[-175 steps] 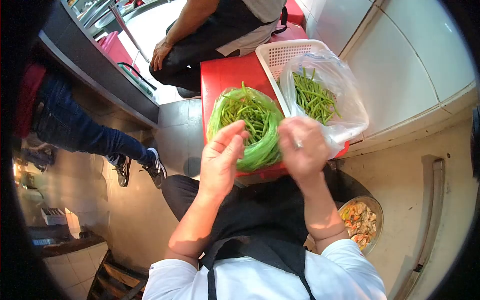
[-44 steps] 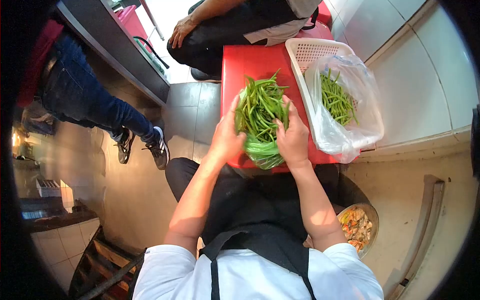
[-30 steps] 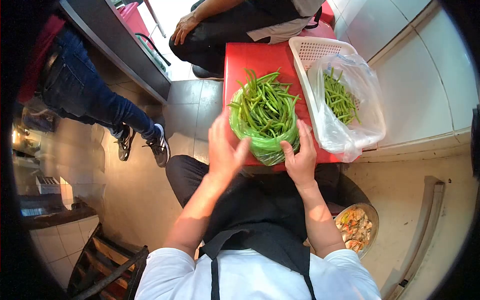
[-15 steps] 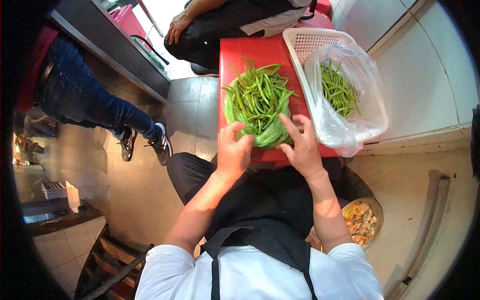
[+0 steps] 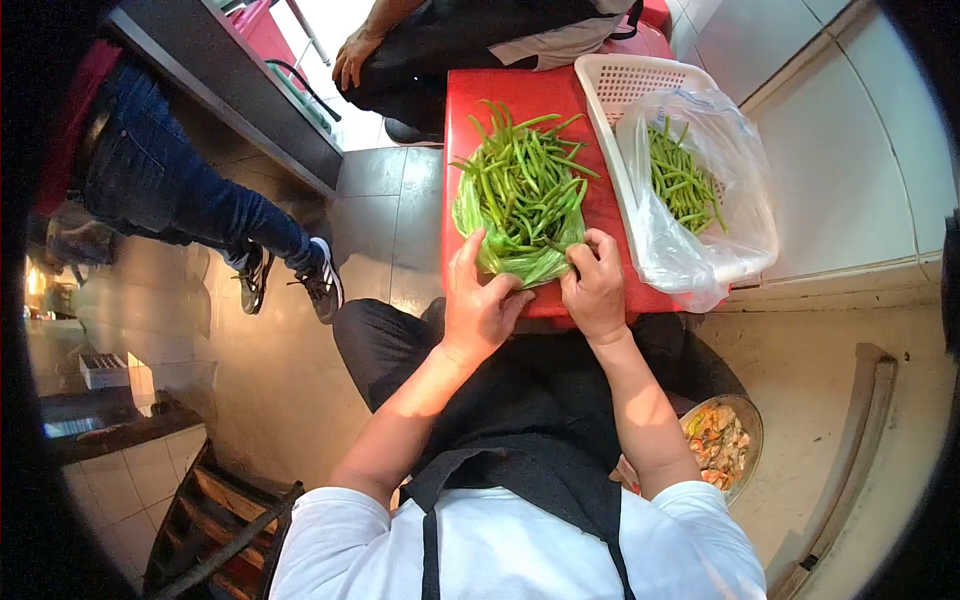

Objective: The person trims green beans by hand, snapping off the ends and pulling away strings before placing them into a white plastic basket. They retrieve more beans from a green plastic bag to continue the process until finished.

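Note:
A green plastic bag [image 5: 540, 268], its mouth folded open, sits on a red table [image 5: 590, 130] in front of me. Green beans [image 5: 515, 180] heap up out of it, some sticking over the rim. My left hand [image 5: 480, 305] is at the bag's near left edge, with the plastic between its thumb and index finger. At the near right edge, my right hand [image 5: 597, 290] has its fingertips closed together on the bag's rim; exactly what lies between them is partly hidden.
Right of the bag, a white plastic basket [image 5: 605, 130] holds a clear plastic bag [image 5: 690, 255] with more green beans [image 5: 680, 180]. A bowl of scraps [image 5: 720, 445] is low at my right. Another person's hand [image 5: 355, 58] rests beyond the table; someone's jeans [image 5: 190, 190] show at left.
My right hand's fingers, spread earlier, have closed at the bag's edge. My left thumb has moved right along the near rim. The bag of beans is still on the table.

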Demonstrator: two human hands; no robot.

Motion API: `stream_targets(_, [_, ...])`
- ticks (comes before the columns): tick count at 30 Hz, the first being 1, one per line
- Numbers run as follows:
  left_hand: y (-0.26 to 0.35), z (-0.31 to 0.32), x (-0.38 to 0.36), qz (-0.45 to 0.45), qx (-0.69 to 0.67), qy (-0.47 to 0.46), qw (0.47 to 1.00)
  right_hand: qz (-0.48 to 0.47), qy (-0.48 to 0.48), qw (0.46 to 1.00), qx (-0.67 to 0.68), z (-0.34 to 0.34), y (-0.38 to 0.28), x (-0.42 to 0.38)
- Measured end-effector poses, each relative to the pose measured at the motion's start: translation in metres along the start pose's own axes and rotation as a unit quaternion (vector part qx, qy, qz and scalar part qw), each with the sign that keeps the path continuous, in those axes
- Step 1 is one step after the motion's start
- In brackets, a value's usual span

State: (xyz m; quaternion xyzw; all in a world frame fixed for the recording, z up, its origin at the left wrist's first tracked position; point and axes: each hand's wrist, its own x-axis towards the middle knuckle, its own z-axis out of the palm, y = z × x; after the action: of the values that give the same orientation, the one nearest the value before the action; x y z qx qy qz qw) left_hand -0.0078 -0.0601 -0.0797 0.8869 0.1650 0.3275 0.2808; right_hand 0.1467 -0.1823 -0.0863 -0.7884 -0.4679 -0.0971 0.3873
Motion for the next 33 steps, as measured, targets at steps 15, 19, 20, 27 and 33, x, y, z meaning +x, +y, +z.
stream_targets(15, [0.02,0.0,-0.014,-0.016,-0.046,-0.027,0.998,0.055,0.079,0.991,0.089,-0.026,-0.032,0.007])
stream_targets(19, [0.022,-0.01,-0.016,-0.035,-0.071,0.038,0.996,0.05,0.067,0.989,0.12,-0.032,-0.043,0.009])
stream_targets(20, [0.02,-0.012,-0.016,-0.031,-0.073,0.058,0.995,0.044,0.063,0.99,0.116,-0.033,-0.042,0.012])
stream_targets(27, [-0.008,-0.025,-0.024,-0.08,-0.095,0.124,0.985,0.016,0.044,0.994,0.102,-0.046,-0.047,0.037])
stream_targets(33, [-0.086,0.01,-0.075,-0.286,-0.328,0.246,0.866,-0.016,-0.006,0.994,0.106,-0.072,-0.077,0.118])
